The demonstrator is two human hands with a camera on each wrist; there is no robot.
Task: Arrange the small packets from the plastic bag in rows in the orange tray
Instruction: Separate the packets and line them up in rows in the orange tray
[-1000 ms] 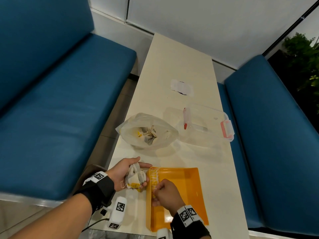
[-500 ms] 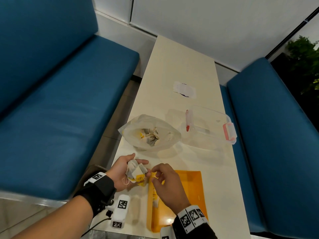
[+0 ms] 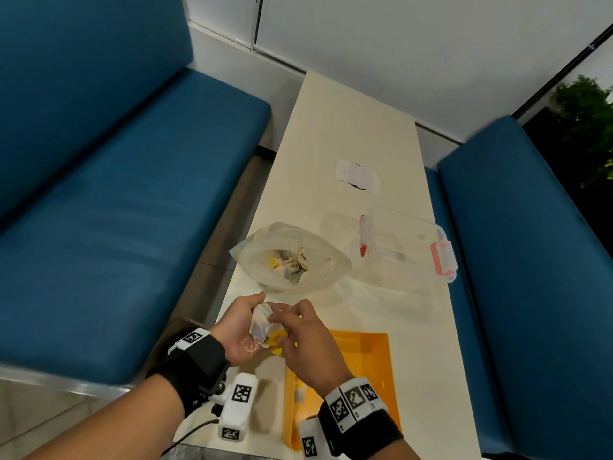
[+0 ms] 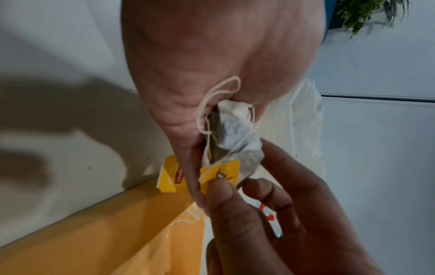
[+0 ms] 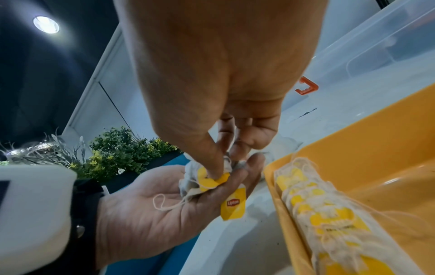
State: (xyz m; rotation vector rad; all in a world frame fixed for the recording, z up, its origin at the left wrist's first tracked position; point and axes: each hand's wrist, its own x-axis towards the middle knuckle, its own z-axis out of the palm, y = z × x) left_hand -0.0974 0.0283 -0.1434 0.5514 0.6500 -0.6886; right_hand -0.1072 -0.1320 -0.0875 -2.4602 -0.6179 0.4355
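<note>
My left hand (image 3: pixel 240 327) cups a small bunch of tea-bag packets (image 3: pixel 260 322) with strings and yellow tags, just left of the orange tray (image 3: pixel 368 353). My right hand (image 3: pixel 300 330) reaches over the tray's near-left corner and pinches one yellow tag (image 4: pixel 221 174) of that bunch between thumb and fingers (image 5: pixel 212 173). Another yellow tag (image 5: pixel 233 202) dangles below the left fingers. A row of packets (image 5: pixel 322 210) lies along the tray's left wall. The plastic bag (image 3: pixel 292 257) with more packets lies open on the table beyond my hands.
A clear lidded box (image 3: pixel 406 247) with pink clips sits right of the bag. A white paper slip (image 3: pixel 358 175) lies farther up the cream table (image 3: pixel 348 127). Blue benches (image 3: pixel 116 210) flank the table on both sides. A tagged white device (image 3: pixel 237 406) rests near the table's near-left edge.
My right hand left the packet row in the tray and came up left to the bunch in my left hand, where it now pinches a tag. The left hand rose slightly.
</note>
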